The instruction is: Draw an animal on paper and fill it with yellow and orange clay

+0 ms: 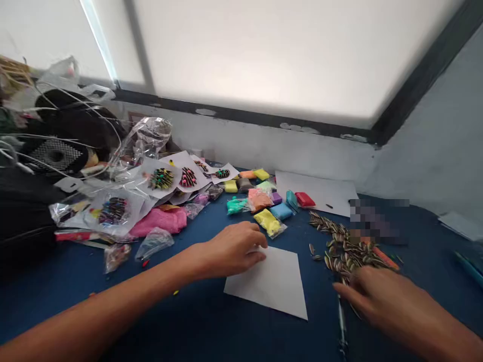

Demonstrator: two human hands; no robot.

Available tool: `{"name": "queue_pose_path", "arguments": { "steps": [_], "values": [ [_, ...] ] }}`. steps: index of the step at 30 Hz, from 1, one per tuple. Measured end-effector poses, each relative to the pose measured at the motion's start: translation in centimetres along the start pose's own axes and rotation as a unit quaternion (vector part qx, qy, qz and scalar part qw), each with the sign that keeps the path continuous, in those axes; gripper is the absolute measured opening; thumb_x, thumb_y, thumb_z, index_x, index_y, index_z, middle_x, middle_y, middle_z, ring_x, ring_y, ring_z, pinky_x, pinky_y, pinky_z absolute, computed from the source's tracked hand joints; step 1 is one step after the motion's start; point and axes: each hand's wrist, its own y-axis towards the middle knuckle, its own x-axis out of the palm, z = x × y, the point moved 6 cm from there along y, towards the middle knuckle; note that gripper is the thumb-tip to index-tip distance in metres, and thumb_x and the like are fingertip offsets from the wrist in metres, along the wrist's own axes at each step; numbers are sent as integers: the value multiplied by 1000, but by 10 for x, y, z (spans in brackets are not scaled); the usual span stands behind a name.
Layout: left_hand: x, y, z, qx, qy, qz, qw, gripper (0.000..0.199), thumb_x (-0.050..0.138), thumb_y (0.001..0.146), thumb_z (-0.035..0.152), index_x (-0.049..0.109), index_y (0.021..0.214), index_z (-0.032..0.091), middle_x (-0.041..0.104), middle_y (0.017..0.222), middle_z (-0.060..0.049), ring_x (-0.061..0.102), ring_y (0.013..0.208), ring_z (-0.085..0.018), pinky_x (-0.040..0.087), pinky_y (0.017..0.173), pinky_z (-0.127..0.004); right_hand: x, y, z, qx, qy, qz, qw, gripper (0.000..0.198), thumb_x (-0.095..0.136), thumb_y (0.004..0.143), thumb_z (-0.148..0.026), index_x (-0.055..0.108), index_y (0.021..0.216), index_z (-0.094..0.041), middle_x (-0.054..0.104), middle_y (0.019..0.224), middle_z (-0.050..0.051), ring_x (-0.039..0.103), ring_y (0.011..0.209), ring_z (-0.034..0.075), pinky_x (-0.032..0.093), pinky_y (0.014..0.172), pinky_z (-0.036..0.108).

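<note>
A blank white sheet of paper (275, 286) lies on the blue tabletop. Over its far left corner rests my left hand (241, 246), its fingers loosely bent, the thumb apart from them, and nothing visible between. To the right, a loose heap of striped sunflower seeds (339, 241) spreads over the table. My right hand (377, 296) is at the near edge of that heap, slightly blurred, with the thumb stretched out apart from bent fingers that are partly hidden. Beside its thumb a slim pen-like tool (342, 322) lies on the table.
Small packets of coloured clay (260, 201) sit behind the paper. Sheets bearing seed-and-clay pieces (162, 178) stand at back left, near a pink cloth (162, 221) and plastic bags. Another white sheet (317, 191) lies along the wall. An orange strip (383, 256) lies by the seeds.
</note>
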Motion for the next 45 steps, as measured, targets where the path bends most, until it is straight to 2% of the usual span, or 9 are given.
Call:
{"name": "queue_pose_path", "arguments": {
  "steps": [12, 16, 19, 22, 25, 28, 31, 35, 45],
  "values": [
    [17, -20, 13, 64, 69, -2, 996, 35, 57, 91, 38, 57, 122, 21, 51, 124, -11, 49, 109, -27, 42, 93, -41, -3, 4, -5, -1, 95, 50, 994, 31, 49, 82, -36, 45, 54, -23, 63, 61, 7, 54, 55, 20, 30, 54, 32],
    [24, -19, 14, 83, 86, 22, 993, 37, 53, 93, 39, 55, 124, 19, 49, 128, -13, 48, 113, -29, 40, 95, -45, -13, 4, -4, 10, 181, 78, 980, 30, 44, 83, -51, 55, 79, -23, 67, 65, 4, 59, 55, 18, 39, 53, 30],
    [21, -19, 13, 82, 69, 21, 994, 40, 54, 92, 41, 55, 126, 21, 51, 128, -12, 49, 113, -29, 40, 95, -43, -21, -2, -12, -14, 376, 100, 921, 58, 53, 73, -65, 53, 114, -23, 65, 64, 1, 56, 49, 18, 41, 44, 29],
    [11, -21, 11, 71, 26, 8, 997, 51, 57, 91, 44, 49, 135, 21, 53, 130, -12, 51, 116, -28, 42, 96, -41, -21, -7, -22, -47, 545, 63, 835, 64, 63, 68, -67, 59, 114, -23, 70, 76, 4, 54, 42, 13, 43, 39, 27],
    [6, -23, 9, 64, 17, -18, 998, 65, 63, 86, 46, 46, 140, 14, 48, 142, -16, 44, 130, -31, 38, 106, -42, -21, -10, -27, -76, 660, 46, 746, 52, 68, 72, -61, 63, 110, -25, 74, 93, 8, 68, 60, 20, 53, 48, 29],
    [14, -26, 5, 62, 31, -60, 996, 81, 60, 85, 57, 37, 146, 8, 29, 155, -19, 24, 145, -35, 24, 117, -48, -20, -10, -25, -57, 694, 84, 713, 56, 83, 61, -50, 61, 108, -27, 75, 100, 9, 73, 82, 27, 57, 55, 29],
    [23, -29, 2, 67, 24, -60, 996, 85, 47, 90, 63, 26, 151, 9, 16, 159, -16, 12, 148, -32, 13, 121, -47, -17, -10, -24, -17, 712, 153, 685, 47, 84, 61, -50, 63, 94, -25, 72, 73, 3, 69, 61, 20, 53, 49, 26],
    [31, -31, 0, 68, 13, -68, 995, 84, 41, 92, 64, 19, 153, 10, 8, 160, -12, 4, 149, -28, 5, 122, -44, -9, -7, -48, -71, 729, 99, 673, 44, 68, 73, -65, 65, 85, -23, 57, 49, -3, 48, 38, 9, 41, 38, 20],
    [35, -27, -5, 93, 4, -42, 995, 86, 44, 90, 65, 21, 153, 10, 13, 159, -14, 6, 149, -28, 7, 122, -45, 2, 16, -95, -100, 699, 20, 707, 55, 60, 74, -72, 61, 84, -18, 64, 61, 1, 58, 50, 12, 43, 44, 23]
  ]
}}
